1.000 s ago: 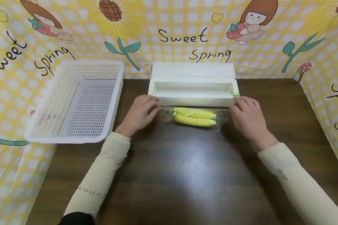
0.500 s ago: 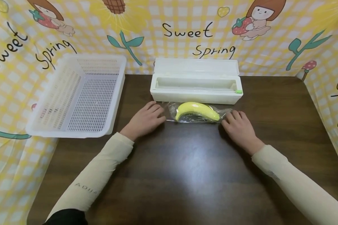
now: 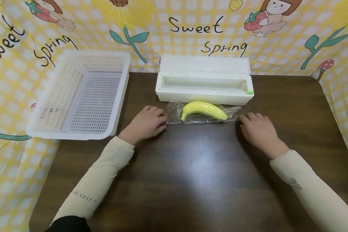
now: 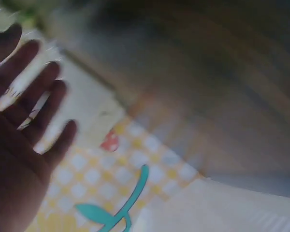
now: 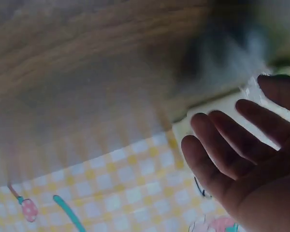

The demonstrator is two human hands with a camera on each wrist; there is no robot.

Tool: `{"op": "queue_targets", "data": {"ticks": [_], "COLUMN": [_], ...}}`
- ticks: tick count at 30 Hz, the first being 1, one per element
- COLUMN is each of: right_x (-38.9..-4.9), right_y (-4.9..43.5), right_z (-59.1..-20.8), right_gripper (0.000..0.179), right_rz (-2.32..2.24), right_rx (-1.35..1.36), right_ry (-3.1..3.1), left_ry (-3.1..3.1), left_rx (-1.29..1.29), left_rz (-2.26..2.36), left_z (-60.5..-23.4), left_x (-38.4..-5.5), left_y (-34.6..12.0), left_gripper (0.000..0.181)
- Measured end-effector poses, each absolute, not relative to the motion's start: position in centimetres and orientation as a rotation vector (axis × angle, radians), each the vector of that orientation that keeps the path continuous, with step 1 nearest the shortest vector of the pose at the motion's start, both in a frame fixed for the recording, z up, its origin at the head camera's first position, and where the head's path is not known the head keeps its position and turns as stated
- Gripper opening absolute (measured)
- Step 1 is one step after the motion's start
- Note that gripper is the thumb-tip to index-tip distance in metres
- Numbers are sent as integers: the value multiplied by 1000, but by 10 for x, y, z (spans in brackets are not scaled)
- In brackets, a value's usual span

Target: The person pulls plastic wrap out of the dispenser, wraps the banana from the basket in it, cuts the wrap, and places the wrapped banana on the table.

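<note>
A yellow banana (image 3: 204, 110) lies wrapped in clear plastic film (image 3: 175, 116), on the dark wooden table in front of a long white box (image 3: 203, 97). The film spreads past both ends of the banana. At its left end is my left hand (image 3: 149, 123), its fingertips by the film's edge; the left wrist view shows that hand's fingers (image 4: 46, 108) spread and relaxed. My right hand (image 3: 259, 132) is near the film's right end, the fingers (image 5: 212, 145) loosely extended and apart in the right wrist view. Neither hand visibly pinches the film.
The box's lid (image 3: 205, 64) is raised at the back, and a green piece (image 3: 250, 92) sits at its right corner. A white perforated basket (image 3: 122, 96) stands to the left. A patterned cloth (image 3: 179, 42) hangs behind the table.
The wrapped banana has rolled: two yellow lengths showed a second ago, now one curved side. Both hands came lower beside the film, and my right hand has since drawn away to the right.
</note>
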State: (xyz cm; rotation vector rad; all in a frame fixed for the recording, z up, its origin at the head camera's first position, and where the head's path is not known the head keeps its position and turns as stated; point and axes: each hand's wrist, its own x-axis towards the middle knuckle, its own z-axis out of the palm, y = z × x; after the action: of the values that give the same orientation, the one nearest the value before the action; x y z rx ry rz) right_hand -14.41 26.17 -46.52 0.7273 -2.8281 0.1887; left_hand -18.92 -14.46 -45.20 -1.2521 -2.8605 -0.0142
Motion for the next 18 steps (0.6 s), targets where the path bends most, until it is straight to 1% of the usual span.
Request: {"op": "queue_targets", "data": {"ticks": [2, 4, 6, 8, 10, 12, 15, 18], "right_x": [-139, -139, -142, -147, -153, -159, -170, -180], "right_y": [260, 251, 237, 221, 208, 201, 198, 201], "right_z": [-460, -454, -450, -449, -451, -455, -460, -461], "right_gripper": [21, 20, 26, 35, 44, 55, 65, 66], "right_rz": [260, 348, 411, 445, 434, 409, 448, 578], "right_rx": [714, 757, 831, 898, 936, 924, 881, 863], "right_ry": [-2724, -2597, -2515, -2526, -2626, -2751, -2891, -2918], "left_ry": [-2884, -2863, -2817, -2803, -2838, -2894, -2936, -2927], "left_rx": [-1167, -1110, -1137, -1214, -1289, -1310, -1265, -1232], "left_rz": [-92, -219, -326, -390, -368, -308, -288, -376], "left_z": [-443, -435, -428, -428, -433, -440, -449, -453], "left_x": [-186, -185, -187, -193, -200, -208, -215, -219], "left_y": [-140, -130, -114, -94, -75, -61, -51, -50], "left_gripper": [20, 21, 27, 37, 49, 56, 58, 57]}}
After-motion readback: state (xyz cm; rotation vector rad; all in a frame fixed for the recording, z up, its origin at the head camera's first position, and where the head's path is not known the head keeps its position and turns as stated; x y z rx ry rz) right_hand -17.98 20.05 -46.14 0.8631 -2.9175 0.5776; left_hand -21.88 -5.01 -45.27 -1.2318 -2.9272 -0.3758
